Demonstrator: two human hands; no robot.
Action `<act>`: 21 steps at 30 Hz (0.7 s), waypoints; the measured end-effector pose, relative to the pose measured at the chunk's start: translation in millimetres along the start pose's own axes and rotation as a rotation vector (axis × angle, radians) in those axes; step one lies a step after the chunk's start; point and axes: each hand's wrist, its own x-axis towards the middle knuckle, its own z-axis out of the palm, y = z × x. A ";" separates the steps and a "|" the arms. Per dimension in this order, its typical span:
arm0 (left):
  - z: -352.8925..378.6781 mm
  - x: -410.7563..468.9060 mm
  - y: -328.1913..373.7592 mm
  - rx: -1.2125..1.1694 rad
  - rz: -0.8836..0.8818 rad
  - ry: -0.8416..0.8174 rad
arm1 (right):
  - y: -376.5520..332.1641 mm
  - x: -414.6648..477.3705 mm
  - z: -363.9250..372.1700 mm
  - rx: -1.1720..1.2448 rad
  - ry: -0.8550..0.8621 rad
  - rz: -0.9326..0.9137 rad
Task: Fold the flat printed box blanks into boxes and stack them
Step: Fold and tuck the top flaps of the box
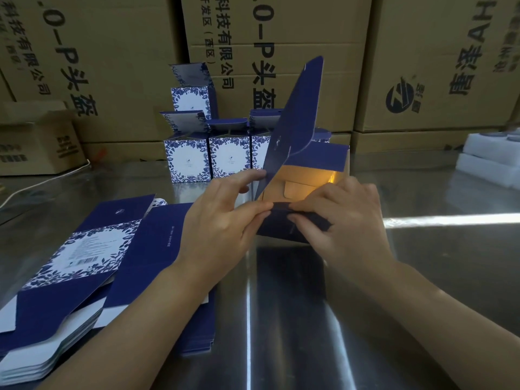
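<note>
a: where's the box (320, 156)?
b: on its side on the table (422, 263), open end toward us, right between the hands. both hands pinch the low flap (277, 225) at its near edge. the left hand (219, 220) has its thumb on top and fingers curled, with one fingertip up against the tall lid (295, 108). the right hand (337, 218) has thumb and bent fingers clamped on the same flap, and the thumbs are almost touching.
a: how will it handle?
b: i'd say light, thin card. stiff across the panels, springy at the creases, and the print looks slick. easy to dent.
a: so hold where?
b: close to the score line, either side of the pinch, not at the flap's tip. the blanks (84, 263) lie left of the left wrist, and the done boxes (208, 156) stand beyond the fingertips.
</note>
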 end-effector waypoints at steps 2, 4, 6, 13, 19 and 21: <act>-0.2 -0.1 -2.4 0.005 -0.009 0.012 | 0.2 -0.2 -0.8 -0.051 0.017 0.019; -1.1 -0.3 -5.5 0.006 -0.030 0.015 | 1.7 0.1 -2.3 -0.081 0.014 0.033; -1.3 -0.6 -6.8 0.003 -0.057 0.008 | 2.9 0.2 -3.5 -0.098 -0.003 0.043; 0.2 -2.5 -8.1 0.000 -0.074 -0.021 | 1.6 0.1 -2.7 -0.045 -0.047 0.065; -4.3 -0.8 -7.9 0.011 -0.024 0.033 | -2.0 0.7 -1.8 -0.065 -0.021 0.010; -3.2 -1.9 -7.0 0.015 -0.010 0.024 | -2.3 1.1 -1.9 -0.065 -0.013 0.003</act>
